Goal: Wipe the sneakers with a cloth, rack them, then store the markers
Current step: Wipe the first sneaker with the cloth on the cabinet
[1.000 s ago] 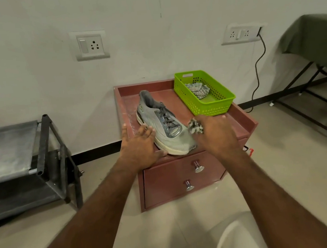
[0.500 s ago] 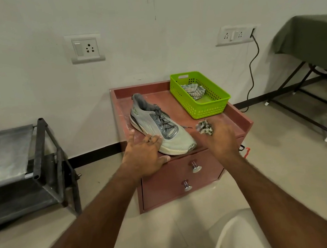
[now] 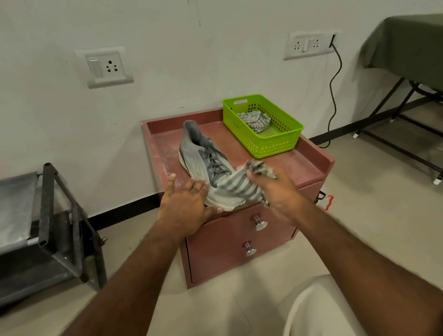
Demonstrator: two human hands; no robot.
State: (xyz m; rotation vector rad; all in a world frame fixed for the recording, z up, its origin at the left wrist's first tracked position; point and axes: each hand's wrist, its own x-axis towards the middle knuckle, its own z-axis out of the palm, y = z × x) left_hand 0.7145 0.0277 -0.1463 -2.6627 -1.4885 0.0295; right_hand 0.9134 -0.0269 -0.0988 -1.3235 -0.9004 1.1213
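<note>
A pale grey sneaker (image 3: 199,153) with dark grey laces lies on top of the reddish drawer cabinet (image 3: 309,162), toe toward me. My left hand (image 3: 184,204) rests against the sneaker's left side near the toe, fingers spread. My right hand (image 3: 273,193) grips a grey striped cloth (image 3: 238,186) that is draped over the sneaker's toe. No markers are visible.
A green plastic basket (image 3: 273,144) holding a second striped cloth (image 3: 255,120) stands at the cabinet's back right. A dark metal rack (image 3: 53,216) with grey shelves is at the left. A folding table with a green cover (image 3: 423,45) stands at the right; a black cable hangs from the wall socket.
The cloth was bunched in my right hand beside the sneaker; now it is spread over the toe. My left hand stays against the sneaker's side.
</note>
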